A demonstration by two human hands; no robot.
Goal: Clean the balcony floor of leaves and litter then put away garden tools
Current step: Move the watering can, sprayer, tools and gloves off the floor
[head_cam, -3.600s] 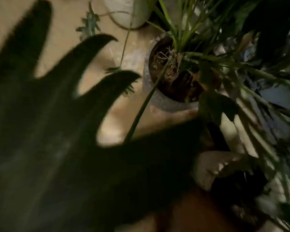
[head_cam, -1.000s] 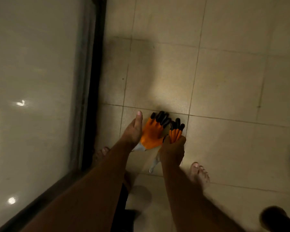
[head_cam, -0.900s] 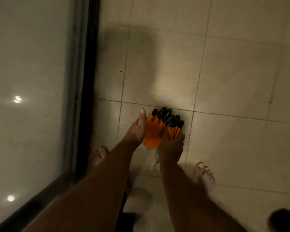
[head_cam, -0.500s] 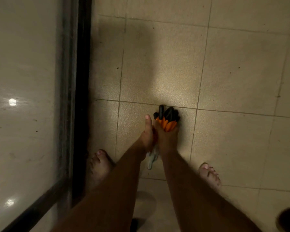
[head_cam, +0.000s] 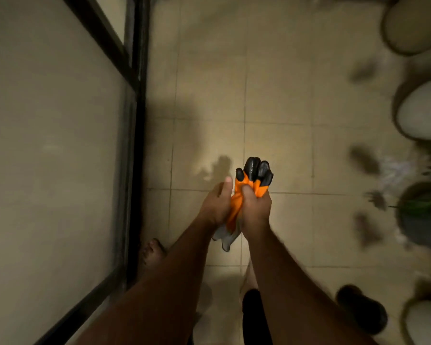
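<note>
the fingers of the right hand (head_cam: 255,210) are clenched round the orange gardening gloves (head_cam: 251,180), thumb pressed over the orange cloth, and the left hand (head_cam: 215,205) closes on the same bundle from the other side, its thumb lying straight along the edge. the gloves are squeezed together between both palms, held in the air above the tiled floor (head_cam: 279,100); their black-coated fingertips stick up past the hands and the grey cuffs hang out below the wrists. taking the gloves as the landmark: a dark-framed glass door (head_cam: 135,120) runs down the far left of them, pale round pots (head_cam: 423,108) sit well off to their right, and dark blurred scraps (head_cam: 365,161), perhaps leaves, lie on the tiles between gloves and pots. a bare foot (head_cam: 151,252) shows below and left of the gloves, close to the door frame.
</note>
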